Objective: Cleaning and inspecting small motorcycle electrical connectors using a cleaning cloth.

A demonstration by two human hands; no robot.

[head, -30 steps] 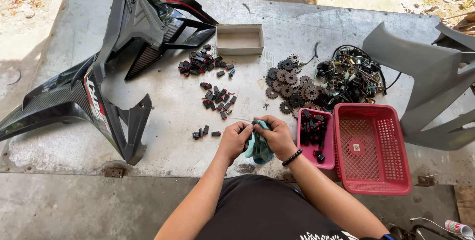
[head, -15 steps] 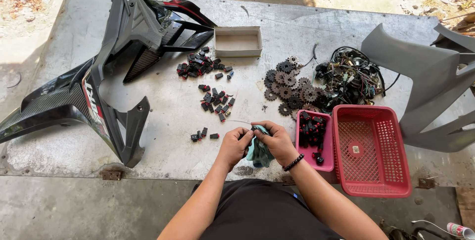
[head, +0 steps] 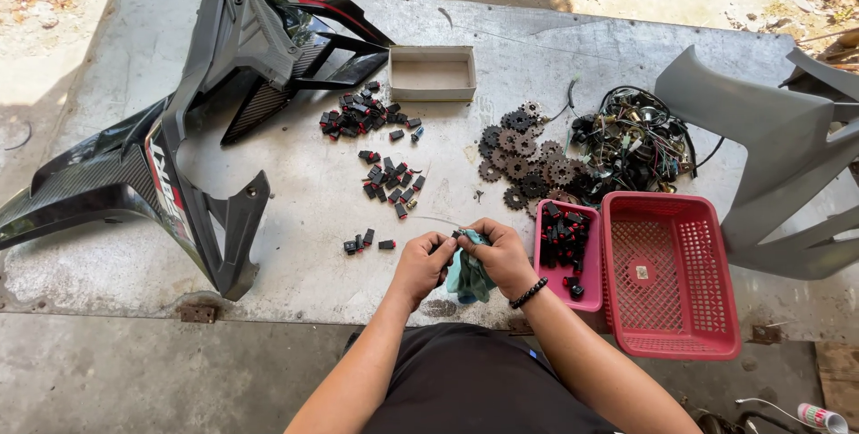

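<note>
Head view, near edge of the worktop (head: pixel 295 174), centre: your two hands meet above the front rim, fingertips touching.

Item 1 — teal cloth (head: pixel 469 280). It hangs bunched between your palms, its long axis running from the fingertips down toward your body. Most of it lies under your right hand (head: pixel 499 257), so that hand is the nearer one.

Item 2 — small dark part (head: pixel 458 235). It sits at the top of the cloth, pinched where both sets of fingertips meet; too small to tell its kind.

Item 3 — left hand (head: pixel 420 264). Fingers curled and pressed together on the part and the cloth's upper edge, wrist angled in from the lower left.

Item 4 — right hand. Fingers closed over the cloth, black bead bracelet (head: pixel 528 293) at the wrist, forearm coming in from the lower right.

Item 5 — three loose black-and-red clips (head: pixel 362 242). They lie just left of your left hand, apart from it.

Item 6 — pink tray (head: pixel 586 295). It stands just right of your right hand, holding more clips, and touches the red basket (head: pixel 671 277).
</note>
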